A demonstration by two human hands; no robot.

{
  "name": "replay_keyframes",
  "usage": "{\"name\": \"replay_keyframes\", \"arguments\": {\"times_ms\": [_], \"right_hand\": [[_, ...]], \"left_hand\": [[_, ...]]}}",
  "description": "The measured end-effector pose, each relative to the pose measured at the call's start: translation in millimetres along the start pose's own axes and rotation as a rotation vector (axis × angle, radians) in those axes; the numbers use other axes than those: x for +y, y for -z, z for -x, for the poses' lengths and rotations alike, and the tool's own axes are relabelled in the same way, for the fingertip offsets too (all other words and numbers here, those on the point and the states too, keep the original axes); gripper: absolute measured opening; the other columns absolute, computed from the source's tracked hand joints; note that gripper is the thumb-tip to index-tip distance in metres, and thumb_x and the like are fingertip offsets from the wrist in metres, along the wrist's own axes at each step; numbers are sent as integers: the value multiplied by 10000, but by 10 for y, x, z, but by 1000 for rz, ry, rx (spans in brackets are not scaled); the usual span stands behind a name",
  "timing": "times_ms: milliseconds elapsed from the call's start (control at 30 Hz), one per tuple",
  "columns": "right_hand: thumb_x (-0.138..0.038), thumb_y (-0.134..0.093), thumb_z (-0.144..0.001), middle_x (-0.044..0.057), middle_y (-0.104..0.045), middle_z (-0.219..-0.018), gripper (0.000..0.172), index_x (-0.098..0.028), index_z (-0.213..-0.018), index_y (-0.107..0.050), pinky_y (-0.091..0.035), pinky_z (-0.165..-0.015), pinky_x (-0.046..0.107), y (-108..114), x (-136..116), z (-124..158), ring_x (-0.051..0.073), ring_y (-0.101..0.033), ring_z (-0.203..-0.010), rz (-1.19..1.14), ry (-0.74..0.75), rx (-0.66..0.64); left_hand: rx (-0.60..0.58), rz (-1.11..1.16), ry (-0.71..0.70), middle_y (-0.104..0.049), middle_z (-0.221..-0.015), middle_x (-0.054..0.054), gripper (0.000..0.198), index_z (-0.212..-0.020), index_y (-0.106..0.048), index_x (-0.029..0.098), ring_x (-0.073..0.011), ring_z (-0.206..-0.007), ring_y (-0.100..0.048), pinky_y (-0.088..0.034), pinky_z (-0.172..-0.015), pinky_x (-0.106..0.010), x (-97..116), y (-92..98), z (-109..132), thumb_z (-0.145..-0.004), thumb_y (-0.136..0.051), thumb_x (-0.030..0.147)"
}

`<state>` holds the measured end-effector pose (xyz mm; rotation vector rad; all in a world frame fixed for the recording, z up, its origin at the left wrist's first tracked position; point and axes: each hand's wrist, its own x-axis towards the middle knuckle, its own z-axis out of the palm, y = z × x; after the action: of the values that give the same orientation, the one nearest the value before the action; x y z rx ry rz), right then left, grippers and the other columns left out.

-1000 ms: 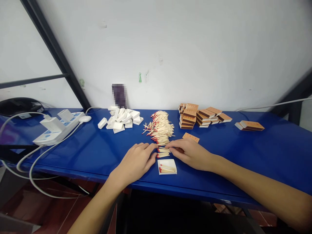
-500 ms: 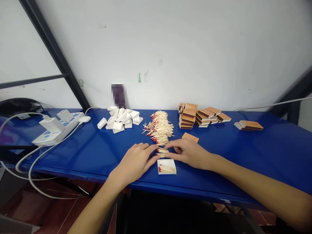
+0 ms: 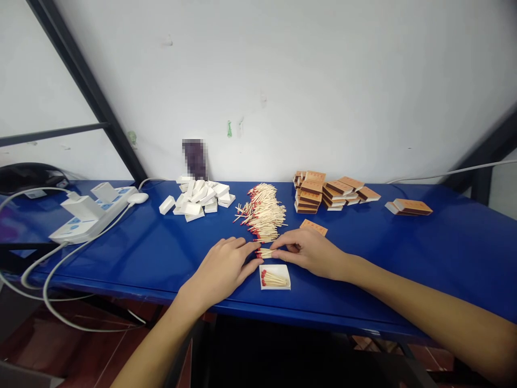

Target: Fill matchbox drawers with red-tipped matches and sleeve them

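Note:
A small bunch of matches with red heads lies on the blue table, between my two hands. My left hand has thumb and forefinger at the red-head end of the bunch. At the plain ends, my right hand pinches the sticks between thumb and forefinger. Just in front of the bunch sits a white matchbox tray with several matches in it, heads to the left. Behind my hands spreads a large pile of loose matches. An orange matchbox sleeve lies beyond my right hand, partly hidden by it.
White matchbox trays are heaped at the back left. Stacked matchboxes stand at the back right, with more matchboxes farther right. A power strip with chargers and white cables occupies the left side. A wall rises behind the table.
The bunch between my fingers has been squeezed closer together, front to back. More red heads show in the white tray. The view has shifted slightly.

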<state>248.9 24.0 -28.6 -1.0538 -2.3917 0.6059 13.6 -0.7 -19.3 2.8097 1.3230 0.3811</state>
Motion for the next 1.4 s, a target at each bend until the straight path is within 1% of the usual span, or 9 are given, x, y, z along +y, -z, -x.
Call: {"name": "replay_keyframes", "arguments": {"times_ms": [133, 233, 433, 600, 800, 933, 1133, 1233, 1400], "right_hand": [[-365, -557, -951, 16, -617, -728, 250, -211, -929, -752, -360, -585, 253, -5, -17, 1, 126, -519, -622, 82, 20, 36], [-350, -566, -947, 25, -571, -775, 232, -215, -924, -754, -392, -615, 256, -13, -26, 5, 133, -529, -670, 126, 70, 94], [-310, -567, -949, 41, -618, -869, 206, -213, -923, -747, -439, -666, 265, -1, -35, 8, 141, -575, -743, 104, 96, 86], [-298, -569, -948, 37, -634, -865, 196, -221, -929, -748, -461, -686, 276, 23, -57, 10, 147, -597, -754, 101, 99, 52], [-251, -608, -903, 50, -673, -965, 108, -200, -831, -670, -493, -778, 288, 12, -87, 12, 167, -635, -874, 24, 174, 192], [-243, -628, -889, 39, -709, -920, 56, -198, -880, -660, -500, -774, 300, 16, -83, 9, 174, -646, -858, 24, 162, 158], [-337, -645, -909, 45, -736, -967, 220, -219, -1086, -700, -503, -806, 335, 22, -12, 5, 190, -637, -891, -10, 221, 55], [-355, -654, -902, 46, -738, -988, 205, -223, -1047, -714, -503, -820, 347, 7, 36, -9, 199, -639, -911, -10, 234, 52], [-243, -643, -903, 29, -731, -901, 104, -221, -962, -726, -508, -782, 319, -21, 35, -34, 179, -641, -854, 0, 204, 87]], "left_hand": [[3, -2, 3, -682, -1070, -68, 347, -1231, -622, 246, -235, -981, -636, -474, -915, -406, 14, 17, -2, -1004, -425, 419], [5, 0, -7, -680, -1007, -64, 345, -1186, -644, 234, -214, -911, -635, -480, -862, -369, 25, 29, -14, -1012, -407, 413], [13, -11, -8, -679, -923, -30, 307, -1089, -670, 242, -193, -834, -629, -466, -781, -332, 47, 34, -40, -1016, -410, 388], [13, -24, -9, -685, -916, -15, 275, -1061, -673, 250, -193, -823, -627, -451, -762, -329, 60, 49, -50, -1010, -432, 371], [6, -28, 1, -687, -900, -14, 269, -1050, -677, 240, -193, -808, -626, -445, -755, -329, 68, 65, -58, -1005, -444, 367], [5, -33, 0, -687, -909, -15, 272, -1058, -674, 237, -197, -821, -629, -440, -761, -336, 69, 58, -56, -1007, -439, 363], [9, -49, 9, -690, -917, -13, 254, -1059, -672, 242, -204, -838, -633, -423, -793, -357, 65, 46, -50, -1002, -450, 352], [11, -51, 5, -690, -921, -11, 256, -1054, -671, 241, -204, -840, -634, -419, -787, -358, 69, 43, -56, -1004, -446, 351], [30, -54, -10, -688, -912, -12, 246, -1045, -673, 237, -201, -843, -636, -413, -794, -357, 71, 28, -57, -1002, -456, 345]]}}
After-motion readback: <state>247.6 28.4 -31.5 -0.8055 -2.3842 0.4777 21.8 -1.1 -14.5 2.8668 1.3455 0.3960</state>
